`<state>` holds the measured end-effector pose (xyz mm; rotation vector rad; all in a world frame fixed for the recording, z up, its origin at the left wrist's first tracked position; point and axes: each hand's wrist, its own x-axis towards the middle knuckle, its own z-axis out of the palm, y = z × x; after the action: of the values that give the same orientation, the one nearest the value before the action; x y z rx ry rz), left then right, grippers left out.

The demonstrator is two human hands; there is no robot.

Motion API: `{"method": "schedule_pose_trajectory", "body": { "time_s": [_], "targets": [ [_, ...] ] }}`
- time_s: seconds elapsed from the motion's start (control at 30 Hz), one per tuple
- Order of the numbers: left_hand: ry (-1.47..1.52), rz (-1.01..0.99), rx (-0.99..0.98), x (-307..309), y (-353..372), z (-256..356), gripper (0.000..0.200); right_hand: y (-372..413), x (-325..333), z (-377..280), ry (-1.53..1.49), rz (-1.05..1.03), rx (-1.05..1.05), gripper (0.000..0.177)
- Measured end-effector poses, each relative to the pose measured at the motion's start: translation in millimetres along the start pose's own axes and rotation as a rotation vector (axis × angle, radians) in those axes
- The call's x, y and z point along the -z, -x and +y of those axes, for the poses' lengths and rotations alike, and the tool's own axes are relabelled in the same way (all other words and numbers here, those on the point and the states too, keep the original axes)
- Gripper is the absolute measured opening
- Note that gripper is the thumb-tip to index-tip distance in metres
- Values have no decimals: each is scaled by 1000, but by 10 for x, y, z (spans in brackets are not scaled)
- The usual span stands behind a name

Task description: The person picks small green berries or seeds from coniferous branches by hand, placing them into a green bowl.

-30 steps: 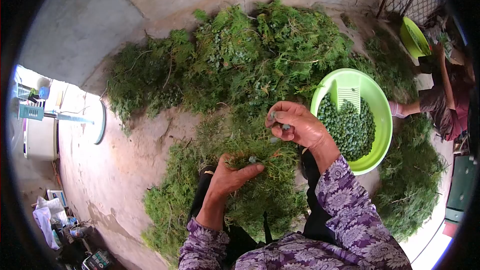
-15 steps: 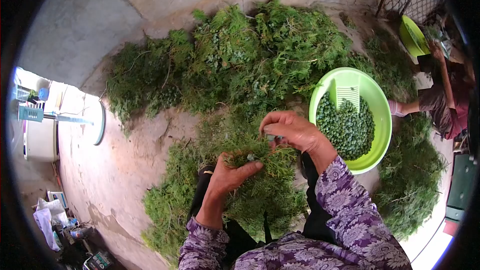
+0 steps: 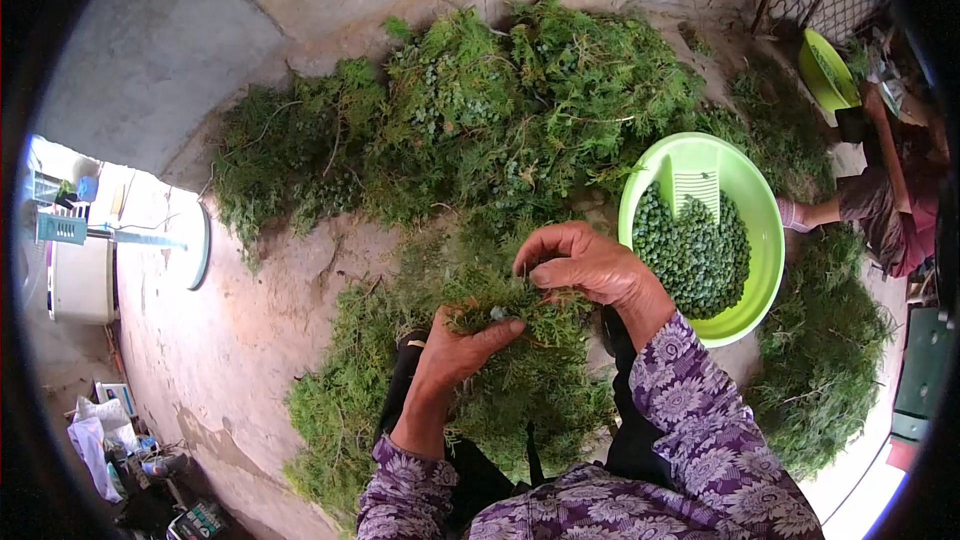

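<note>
No text or number here can be read.

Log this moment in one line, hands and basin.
left hand: holds sprig | right hand: at sprig, contact unclear | green basin: contains green cones

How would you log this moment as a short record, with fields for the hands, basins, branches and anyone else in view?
Left hand: holds a leafy sprig
Right hand: fingers curled at the sprig; whether they grip anything is unclear
Near basin: light green, beside the right forearm, holding many small green cones
Branches: heaped on the floor beyond the hands
Far basin: green, at upper right
Other person: partly visible at the right edge, near the far basin
</note>
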<state>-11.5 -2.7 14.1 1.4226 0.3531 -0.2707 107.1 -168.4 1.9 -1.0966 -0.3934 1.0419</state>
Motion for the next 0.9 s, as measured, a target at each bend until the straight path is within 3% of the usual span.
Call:
{"method": "schedule_pose_trajectory", "body": {
  "time_s": [0.07,0.13,0.27,0.33,0.47,0.53,0.67,0.73,0.87,0.9],
  "targets": [
    [-13,-13,-31,4,-13,-12,23,-26,-13,8,36,31,5,22],
    [2,-11,-25,-5,-46,-57,23,-84,1,77,405,269,58,16],
    [40,11,-37,-36,-61,-24,22,-146,-40,200,445,372,181,17],
    [44,12,-41,-59,-59,-2,23,-137,-56,154,164,407,11,22],
    [45,4,-50,-71,-69,39,24,-158,-73,171,255,416,56,26],
    [55,11,-45,-65,-53,49,25,-154,-117,126,-10,475,-5,26],
    [93,9,-72,-69,-25,80,24,-117,-104,104,-186,406,-32,26],
    [110,13,-32,-78,-34,71,24,-109,-85,92,156,429,-4,26],
    [154,10,-21,-98,-60,27,24,-142,-69,142,467,507,22,28],
    [152,8,-21,-77,-17,17,24,-160,-35,159,734,653,166,28]
  ]
}}
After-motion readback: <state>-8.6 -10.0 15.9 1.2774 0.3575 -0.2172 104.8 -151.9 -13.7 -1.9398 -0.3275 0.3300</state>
